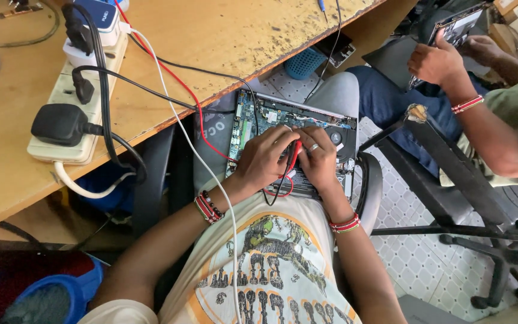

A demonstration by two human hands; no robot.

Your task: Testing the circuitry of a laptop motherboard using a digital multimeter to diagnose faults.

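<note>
- The left hand (263, 157) has bare fingers with no ring; the forearm is uncovered down to the wrist.
- A stack of red, white and dark beaded bracelets (208, 207) circles the left wrist, centre of the frame.
- The right hand (318, 157) wears a plain silver ring (313, 147) on one finger.
- A narrower red and white beaded wristband (345, 224) sits on the right wrist.
- A cream short-sleeved T-shirt (271, 264) covers the torso at the lower centre, printed with an orange ring around grey-green figures above large dark block lettering.
- Grey trousers (337, 93) cover the raised knee at upper centre.
</note>
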